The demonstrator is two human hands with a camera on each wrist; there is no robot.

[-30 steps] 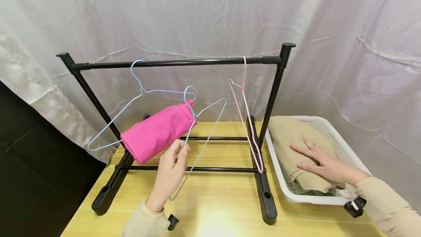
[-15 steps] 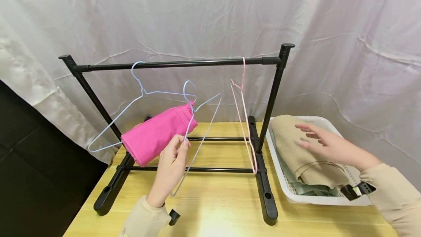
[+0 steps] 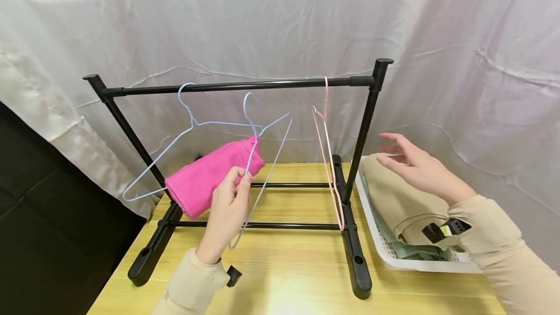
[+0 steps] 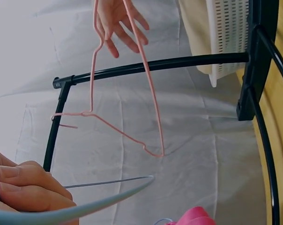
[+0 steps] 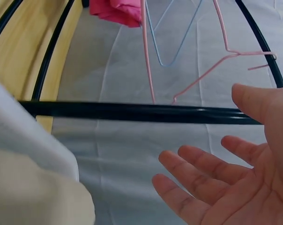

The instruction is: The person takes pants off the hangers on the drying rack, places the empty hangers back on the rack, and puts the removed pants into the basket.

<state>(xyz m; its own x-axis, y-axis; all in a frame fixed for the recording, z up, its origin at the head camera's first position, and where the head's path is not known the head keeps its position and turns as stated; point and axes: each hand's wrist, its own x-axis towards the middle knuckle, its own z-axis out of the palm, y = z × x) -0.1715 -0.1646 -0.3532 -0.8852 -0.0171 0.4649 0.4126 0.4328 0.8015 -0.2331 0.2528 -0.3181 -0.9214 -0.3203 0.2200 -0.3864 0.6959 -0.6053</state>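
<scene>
My left hand (image 3: 229, 203) pinches one side of a blue wire hanger (image 3: 275, 157) between thumb and fingers, its hook pointing up below the rack's bar. My right hand (image 3: 415, 164) is raised above the basket with its fingers spread and slightly bent, touching nothing; the right wrist view shows the bare palm. Under it a folded beige cloth (image 3: 393, 193) lies over a grey-green cloth (image 3: 415, 251) in the white basket (image 3: 433, 265). A second blue hanger (image 3: 159, 157) hangs at the bar's left, with a pink cloth (image 3: 205, 179) over its lower part. A pink hanger (image 3: 328, 159) hangs at the right.
The black rack (image 3: 280, 83) stands on a yellow wooden table (image 3: 288, 276), with two low crossbars between its feet. Its right post rises between my hands, beside the basket. A pale curtain (image 3: 280, 23) hangs behind, and dark fabric (image 3: 52, 218) lies at the left.
My right hand has lifted off the beige cloth and risen up and to the left. My left hand has raised the blue hanger slightly. The pink cloth stays on its hanger.
</scene>
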